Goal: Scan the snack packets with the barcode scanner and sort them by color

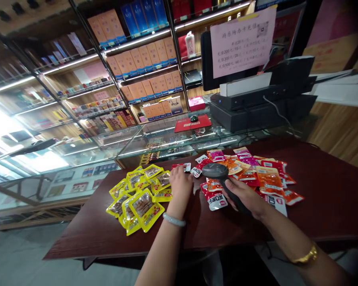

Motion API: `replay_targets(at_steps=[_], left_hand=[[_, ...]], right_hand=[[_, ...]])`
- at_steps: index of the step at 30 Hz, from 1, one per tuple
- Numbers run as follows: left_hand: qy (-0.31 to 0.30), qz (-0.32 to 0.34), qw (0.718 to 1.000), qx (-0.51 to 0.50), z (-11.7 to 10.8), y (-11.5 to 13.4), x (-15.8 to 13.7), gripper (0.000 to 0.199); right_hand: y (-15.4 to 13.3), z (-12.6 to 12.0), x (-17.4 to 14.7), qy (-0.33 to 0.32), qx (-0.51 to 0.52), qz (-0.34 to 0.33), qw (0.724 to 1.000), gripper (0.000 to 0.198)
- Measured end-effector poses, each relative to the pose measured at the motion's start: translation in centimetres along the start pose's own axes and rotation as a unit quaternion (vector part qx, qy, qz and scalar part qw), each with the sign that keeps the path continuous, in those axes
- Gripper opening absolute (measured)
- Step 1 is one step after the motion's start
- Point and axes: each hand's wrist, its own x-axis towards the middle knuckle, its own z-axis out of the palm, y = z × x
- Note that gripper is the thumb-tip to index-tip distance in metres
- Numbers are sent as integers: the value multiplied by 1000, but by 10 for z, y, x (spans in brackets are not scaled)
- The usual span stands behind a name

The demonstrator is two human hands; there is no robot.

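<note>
In right hand (250, 197), holding scanner (216, 171) clamped by handle above red and orange packets (270, 182); at left hand (181, 183), bent over red-and-white packet (187, 167), cannot tell if closed on it. Left of left hand, hemmed by yellow packets (144, 206); well right of right hand, free to move over dark red table (325, 190) to edge. Cannot make out packets under scanner, nor left fingertips.

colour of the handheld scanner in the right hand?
The handheld scanner in the right hand is dark grey to black; it shows in the head view.
</note>
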Motion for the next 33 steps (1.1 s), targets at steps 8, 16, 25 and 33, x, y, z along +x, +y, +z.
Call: replay_targets(at_steps=[8,16,25,33], left_hand=[[-148,11,986,82,46,32,46,35],[-213,-26,976,21,21,31,32,62],[-138,-102,978,-116,-8,-8,0,39],[-140,-118,974,-134,-15,-20,-15,35]], right_hand=[[0,-2,-5,22,-4,5,1000,45],[1,-15,-7,65,-7,16,998,46],[0,0,-1,30,-37,3,999,50],[-4,21,7,-1,-26,10,1000,50]])
